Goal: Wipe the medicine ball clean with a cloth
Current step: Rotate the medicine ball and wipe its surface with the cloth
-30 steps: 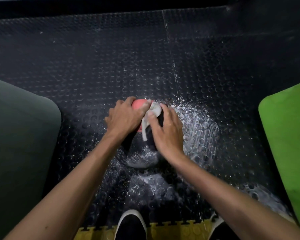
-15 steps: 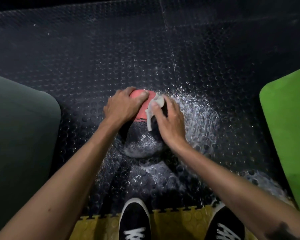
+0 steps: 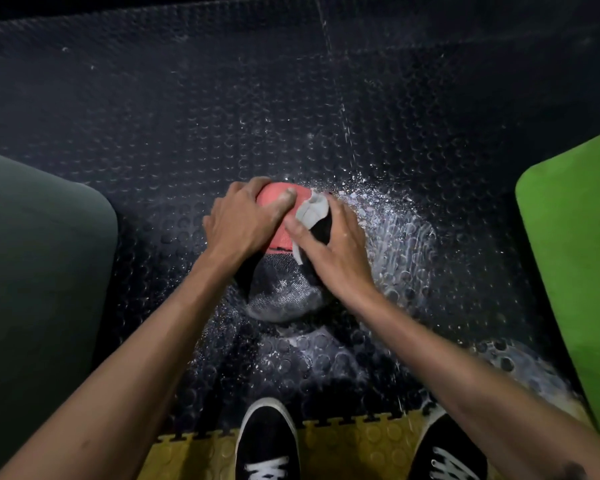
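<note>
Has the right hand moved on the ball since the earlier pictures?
Cannot tell: the camera itself shifts. The right hand still presses the cloth beside the red panel.

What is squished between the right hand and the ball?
A pale grey cloth lies between the right hand and the medicine ball, pressed against its top. The head view shows it.
</note>
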